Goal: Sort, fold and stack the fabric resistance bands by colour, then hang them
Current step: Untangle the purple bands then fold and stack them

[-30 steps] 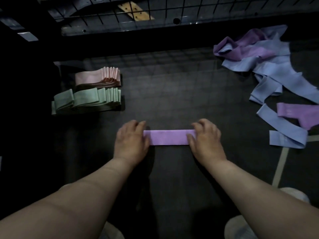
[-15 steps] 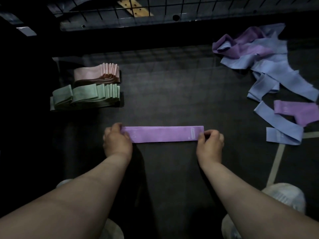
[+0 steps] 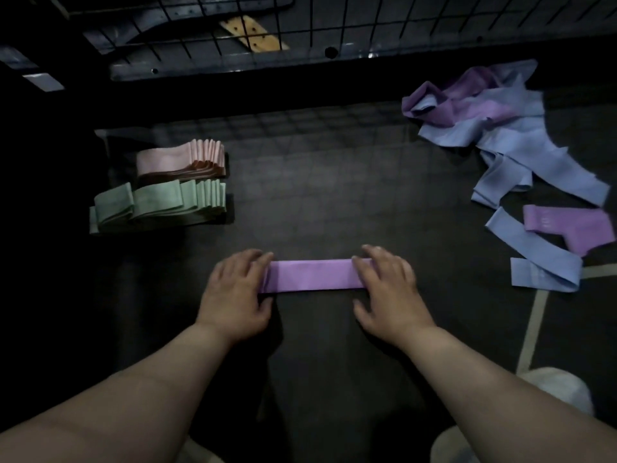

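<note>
Scanning left to right. Far left on the dark mat (image 3: 334,202): a stack of folded mint-green fabric bands (image 3: 157,207), and a stack of folded pale-pink fabric bands (image 3: 182,160) just behind it. Both stacks are tidy with their folds lined up. I can't tell whether the two stacks touch.

Centre, near the person: left hand (image 3: 235,292) is flat, fingers straight and together, pressing down on the left end of a folded lilac-purple fabric band (image 3: 314,275). The band lies flat on the mat, running left-right between the hands. Right hand (image 3: 387,292) is the same: palm down, fingers slightly spread, covering the right end. Neither hand is pinching, just pressing.

Right side, well apart from the hands: a loose unsorted heap of light-blue and purple bands (image 3: 500,135). Nearer than the heap, a single light-blue band (image 3: 537,259) with a loose purple band (image 3: 567,225) overlapping it.

Along the far edge of the mat, a black wire grid panel (image 3: 300,21).
</note>
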A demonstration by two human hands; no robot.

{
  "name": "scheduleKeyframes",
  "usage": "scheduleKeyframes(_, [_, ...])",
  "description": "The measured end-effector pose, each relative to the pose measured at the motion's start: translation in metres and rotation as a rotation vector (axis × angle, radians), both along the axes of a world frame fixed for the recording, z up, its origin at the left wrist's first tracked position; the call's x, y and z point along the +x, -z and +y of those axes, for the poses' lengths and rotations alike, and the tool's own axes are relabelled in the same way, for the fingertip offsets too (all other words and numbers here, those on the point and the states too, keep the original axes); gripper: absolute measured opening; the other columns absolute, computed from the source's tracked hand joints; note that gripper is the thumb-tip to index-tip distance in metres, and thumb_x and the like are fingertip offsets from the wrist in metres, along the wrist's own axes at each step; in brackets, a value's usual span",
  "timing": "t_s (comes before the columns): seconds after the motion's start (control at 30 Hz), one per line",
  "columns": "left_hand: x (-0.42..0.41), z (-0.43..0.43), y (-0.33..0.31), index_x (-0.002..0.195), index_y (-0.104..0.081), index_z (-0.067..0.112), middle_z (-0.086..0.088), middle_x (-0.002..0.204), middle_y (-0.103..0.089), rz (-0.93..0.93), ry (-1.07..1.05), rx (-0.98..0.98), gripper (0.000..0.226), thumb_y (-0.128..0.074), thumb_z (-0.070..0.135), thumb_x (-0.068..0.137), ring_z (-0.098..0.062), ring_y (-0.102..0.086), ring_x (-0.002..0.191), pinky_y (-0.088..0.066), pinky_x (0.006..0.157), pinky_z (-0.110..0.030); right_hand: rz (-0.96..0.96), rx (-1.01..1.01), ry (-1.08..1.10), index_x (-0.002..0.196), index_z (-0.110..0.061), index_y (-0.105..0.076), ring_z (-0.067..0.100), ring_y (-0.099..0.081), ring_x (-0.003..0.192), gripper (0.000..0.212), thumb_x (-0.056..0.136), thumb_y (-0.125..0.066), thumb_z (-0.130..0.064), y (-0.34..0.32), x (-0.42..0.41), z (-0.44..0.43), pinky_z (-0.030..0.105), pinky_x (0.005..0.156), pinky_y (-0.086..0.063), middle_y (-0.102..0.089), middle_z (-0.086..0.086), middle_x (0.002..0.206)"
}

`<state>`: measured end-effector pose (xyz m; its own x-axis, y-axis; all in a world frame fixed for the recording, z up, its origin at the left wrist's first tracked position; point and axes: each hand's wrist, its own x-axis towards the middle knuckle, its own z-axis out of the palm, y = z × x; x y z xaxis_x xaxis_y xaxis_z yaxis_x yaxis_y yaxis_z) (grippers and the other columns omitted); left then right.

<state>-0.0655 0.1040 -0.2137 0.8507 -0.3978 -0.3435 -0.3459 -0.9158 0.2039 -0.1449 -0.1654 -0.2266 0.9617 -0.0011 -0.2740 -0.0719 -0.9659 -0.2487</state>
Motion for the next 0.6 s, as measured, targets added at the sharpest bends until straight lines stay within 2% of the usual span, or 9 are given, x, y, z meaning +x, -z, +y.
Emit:
scheduleKeyframes(0.03, [0.002,0.001,0.003,0.137,-0.052,0.022,-0.006,0.137,-0.051,0.040,0.075,0.031,0.077,-0.061,0.046,0.065,-0.028,-0.048,0.126,-0.037,0.108,-0.042,0.061,0.011,-0.061,0.145,-0.021,-0.041,0.027,-0.026,0.143,0.071,0.079,-0.063,-0.035,0.002,0.004,-0.004,0.038,0.119,-0.008,-0.031,0.008,0.153])
scheduleKeyframes(0.1, [0.008,0.002,0.008,0.132,-0.058,0.020,-0.008,0.130,-0.056,0.085,0.117,0.074,0.074,-0.066,0.044,0.063,-0.031,-0.054,0.119,-0.041,0.103,-0.042,0.102,0.030,-0.072,0.142,-0.021,-0.046,0.030,-0.037,0.135,0.062,0.083,-0.063,-0.026,0.004,0.012,-0.009,0.040,0.117,-0.020,-0.040,0.009,0.145])
scheduleKeyframes(0.17, [0.012,0.003,0.009,0.124,-0.064,0.020,-0.007,0.120,-0.061,0.046,0.140,0.105,0.064,-0.071,0.039,0.063,-0.031,-0.059,0.108,-0.042,0.096,-0.038,0.063,-0.018,-0.109,0.130,-0.020,-0.058,0.032,-0.054,0.115,0.054,0.078,-0.071,-0.020,0.006,0.015,-0.011,0.044,0.101,-0.041,-0.053,0.009,0.126])
scheduleKeyframes(0.23, [0.014,0.002,0.008,0.118,-0.068,0.021,-0.005,0.111,-0.063,0.004,0.153,0.078,0.056,-0.066,0.037,0.064,-0.029,-0.062,0.099,-0.037,0.089,-0.034,0.026,-0.049,-0.133,0.121,-0.022,-0.062,0.028,-0.061,0.101,0.057,0.067,-0.080,-0.021,0.009,0.015,-0.015,0.040,0.088,-0.050,-0.057,0.007,0.114])
scheduleKeyframes(0.27, [0.015,0.002,0.007,0.115,-0.070,0.021,-0.004,0.108,-0.063,0.000,0.158,0.065,0.053,-0.062,0.038,0.065,-0.028,-0.062,0.097,-0.035,0.087,-0.033,0.039,-0.042,-0.137,0.121,-0.022,-0.062,0.027,-0.061,0.100,0.059,0.065,-0.082,-0.021,0.010,0.015,-0.015,0.039,0.086,-0.051,-0.057,0.006,0.113])
scheduleKeyframes(0.37, [0.020,0.002,0.004,0.115,-0.070,0.021,-0.004,0.107,-0.063,0.012,0.182,0.076,0.054,-0.055,0.042,0.068,-0.028,-0.063,0.095,-0.032,0.087,-0.033,0.047,0.004,-0.123,0.132,-0.021,-0.056,0.029,-0.056,0.112,0.056,0.077,-0.067,-0.027,0.006,0.016,-0.015,0.042,0.098,-0.044,-0.053,0.007,0.124])
scheduleKeyframes(0.47, [0.018,0.001,-0.001,0.121,-0.066,0.020,-0.007,0.112,-0.062,0.027,0.185,0.119,0.064,-0.062,0.048,0.064,-0.030,-0.063,0.098,-0.034,0.091,-0.034,0.046,0.016,-0.033,0.139,-0.020,-0.052,0.030,-0.045,0.131,0.062,0.081,-0.049,-0.041,0.001,0.015,-0.012,0.048,0.109,-0.032,-0.048,0.010,0.139])
scheduleKeyframes(0.53, [0.015,-0.007,-0.010,0.122,-0.062,0.023,-0.009,0.116,-0.060,0.031,0.137,0.126,0.063,-0.058,0.053,0.067,-0.032,-0.061,0.101,-0.041,0.093,-0.039,0.019,0.048,0.175,0.139,-0.018,-0.051,0.030,-0.037,0.138,0.059,0.086,-0.045,-0.041,-0.002,0.016,-0.015,0.049,0.112,-0.027,-0.042,0.011,0.147])
scheduleKeyframes(0.6, [0.014,-0.022,-0.016,0.119,-0.061,0.021,-0.011,0.119,-0.058,0.019,0.091,0.102,0.060,-0.047,0.054,0.071,-0.033,-0.059,0.103,-0.045,0.091,-0.044,0.019,0.098,0.454,0.142,-0.018,-0.047,0.030,-0.028,0.143,0.052,0.093,-0.050,-0.033,-0.004,0.021,-0.028,0.047,0.115,-0.023,-0.031,0.011,0.155])
